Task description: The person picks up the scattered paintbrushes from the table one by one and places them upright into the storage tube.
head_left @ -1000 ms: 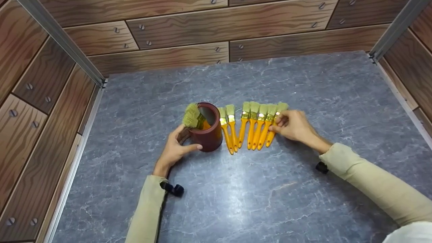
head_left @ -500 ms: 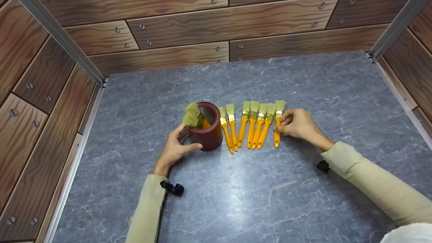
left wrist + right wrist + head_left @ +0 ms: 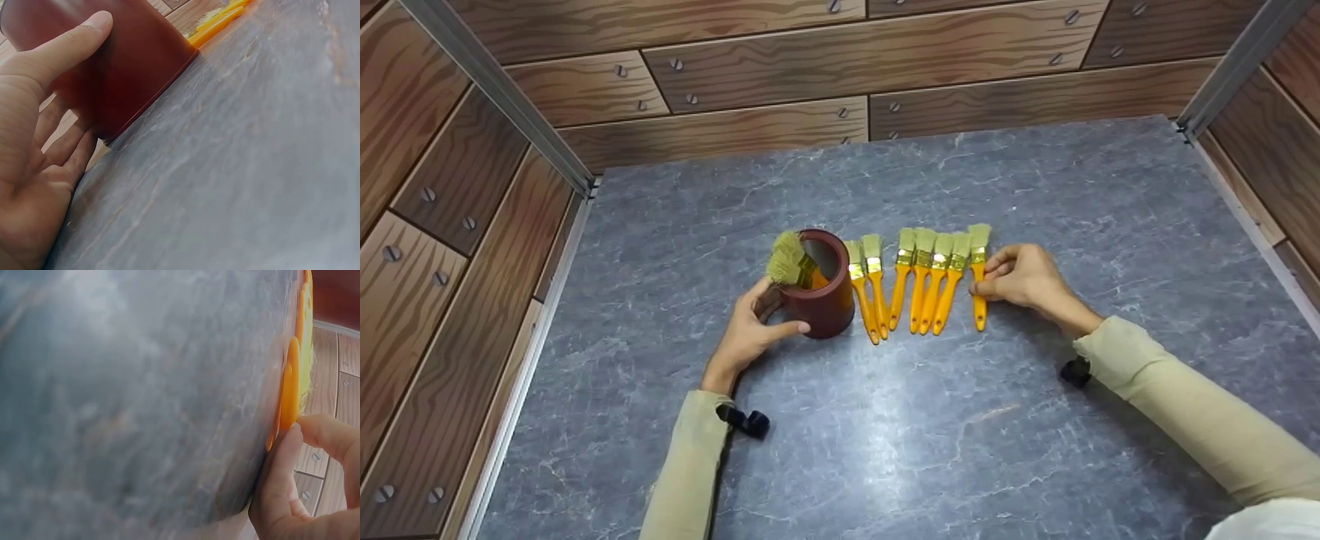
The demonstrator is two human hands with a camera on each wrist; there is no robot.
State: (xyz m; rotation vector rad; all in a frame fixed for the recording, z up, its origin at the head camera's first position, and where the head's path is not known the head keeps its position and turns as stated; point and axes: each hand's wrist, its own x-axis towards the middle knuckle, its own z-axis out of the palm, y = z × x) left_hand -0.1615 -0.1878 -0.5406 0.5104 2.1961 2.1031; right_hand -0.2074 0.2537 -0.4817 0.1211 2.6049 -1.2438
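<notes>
The end brush point(image 3: 979, 277) is at the right of its row, its hair pointing away from the person. The right hand point(image 3: 1026, 281) pinches the handle, thumb and fingers close together. The right wrist view is blurry, so I can't tell if this brush lies quite flat. It should be light and stiff, with soft hair that bends, so the middle of the handle looks best to hold. The left hand point(image 3: 750, 322) curves round the pot point(image 3: 819, 311), which looks hard and smooth; a fat brush point(image 3: 787, 259) leans out of it. The other brushes point(image 3: 920, 292) lie in between. The desk point(image 3: 960, 442) is grey, flat and shiny, with wood-look walls point(image 3: 757, 67) behind and beside it
</notes>
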